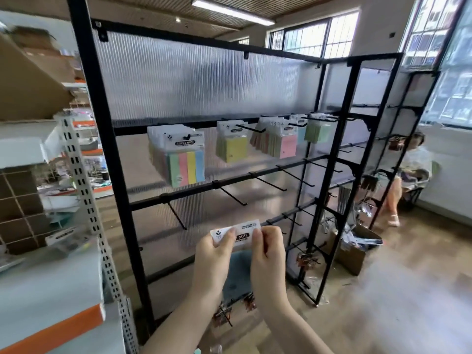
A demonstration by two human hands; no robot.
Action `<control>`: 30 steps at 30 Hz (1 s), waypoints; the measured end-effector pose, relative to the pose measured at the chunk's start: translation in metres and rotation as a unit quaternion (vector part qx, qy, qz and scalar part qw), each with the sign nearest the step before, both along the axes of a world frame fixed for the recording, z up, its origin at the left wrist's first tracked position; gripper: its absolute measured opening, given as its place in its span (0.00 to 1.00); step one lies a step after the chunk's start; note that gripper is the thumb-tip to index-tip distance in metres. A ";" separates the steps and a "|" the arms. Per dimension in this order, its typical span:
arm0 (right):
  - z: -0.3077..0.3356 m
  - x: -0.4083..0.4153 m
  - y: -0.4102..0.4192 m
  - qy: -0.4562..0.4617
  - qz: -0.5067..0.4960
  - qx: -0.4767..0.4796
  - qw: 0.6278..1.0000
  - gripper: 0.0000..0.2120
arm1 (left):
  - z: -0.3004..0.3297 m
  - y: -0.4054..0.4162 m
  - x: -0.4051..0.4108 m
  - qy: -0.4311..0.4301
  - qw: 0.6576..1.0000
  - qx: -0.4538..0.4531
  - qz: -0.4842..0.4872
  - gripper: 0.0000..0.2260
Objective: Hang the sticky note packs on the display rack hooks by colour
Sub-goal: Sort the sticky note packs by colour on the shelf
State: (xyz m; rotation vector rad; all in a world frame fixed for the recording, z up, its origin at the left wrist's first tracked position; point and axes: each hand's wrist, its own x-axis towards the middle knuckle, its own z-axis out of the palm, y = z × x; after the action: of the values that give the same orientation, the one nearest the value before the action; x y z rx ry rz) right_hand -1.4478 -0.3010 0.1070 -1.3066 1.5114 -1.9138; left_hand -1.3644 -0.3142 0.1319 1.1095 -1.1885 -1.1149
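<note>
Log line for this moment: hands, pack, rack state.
left hand: pinches pack header | right hand: pinches same header | pack: below hooks, not hung | top bar: multicolour, yellow, pink, green packs hanging

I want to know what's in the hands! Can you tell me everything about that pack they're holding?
The white-topped sticky note pack is a clear plastic packet with a white card header printed with a small logo and black lettering ending in "NOTE". Its lower part looks blue, mostly hidden behind the hands. It is held upright in front of the rack's lower rows, not yet on a hook. The left hand and the right hand pinch the header from either side.
</note>
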 end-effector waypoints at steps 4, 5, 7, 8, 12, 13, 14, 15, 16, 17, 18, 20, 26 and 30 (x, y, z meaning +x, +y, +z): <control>0.008 -0.026 -0.017 -0.016 -0.027 -0.021 0.999 0.07 | 0.006 -0.023 -0.027 0.010 0.999 -0.017 -0.039 0.06; 0.009 -0.034 -0.023 -0.019 -0.033 -0.023 0.999 0.07 | 0.007 -0.031 -0.035 0.010 0.999 -0.018 -0.048 0.06; 0.011 -0.052 -0.036 -0.017 -0.043 -0.025 0.999 0.07 | 0.009 -0.048 -0.053 0.012 0.998 -0.021 -0.060 0.04; 0.013 -0.062 -0.044 -0.015 -0.047 -0.025 0.998 0.07 | 0.010 -0.056 -0.063 0.015 0.997 -0.024 -0.069 0.04; 0.018 -0.101 -0.079 -0.010 -0.066 -0.035 0.997 0.06 | 0.016 -0.092 -0.102 0.019 0.995 -0.026 -0.094 0.02; 0.020 -0.110 -0.088 -0.009 -0.070 -0.035 0.997 0.06 | 0.018 -0.102 -0.111 0.019 0.995 -0.025 -0.095 0.02; 0.022 -0.119 -0.097 -0.012 -0.072 -0.033 0.997 0.05 | 0.021 -0.111 -0.119 0.021 0.995 -0.025 -0.099 0.03; 0.024 -0.128 -0.107 -0.017 -0.072 -0.032 0.997 0.04 | 0.024 -0.122 -0.128 0.022 0.994 -0.027 -0.106 0.03; 0.026 -0.137 -0.117 -0.027 -0.069 -0.030 0.997 0.03 | 0.027 -0.132 -0.136 0.022 0.993 -0.030 -0.114 0.03; 0.027 -0.147 -0.127 -0.039 -0.061 -0.025 0.997 0.03 | 0.030 -0.143 -0.144 0.022 0.992 -0.034 -0.122 0.03; 0.027 -0.156 -0.138 -0.051 -0.051 -0.020 0.997 0.05 | 0.033 -0.153 -0.152 0.023 0.991 -0.037 -0.127 0.03; 0.029 -0.174 -0.157 -0.065 -0.034 -0.012 0.997 0.09 | 0.036 -0.172 -0.167 0.025 0.990 -0.039 -0.131 0.03; 0.035 -0.221 -0.194 -0.035 -0.026 -0.009 0.999 0.02 | 0.038 -0.212 -0.208 0.039 0.988 -0.026 -0.146 0.06; 0.040 -0.248 -0.207 -0.042 -0.037 -0.032 0.998 0.04 | 0.038 -0.233 -0.235 0.018 0.984 -0.042 -0.171 0.04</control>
State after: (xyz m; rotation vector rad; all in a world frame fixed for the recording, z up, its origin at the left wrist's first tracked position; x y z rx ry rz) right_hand -1.6961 -0.5084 0.1472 -1.1972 1.4878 -2.0526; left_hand -1.5995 -0.5468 0.1700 0.8343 -1.4191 -1.3242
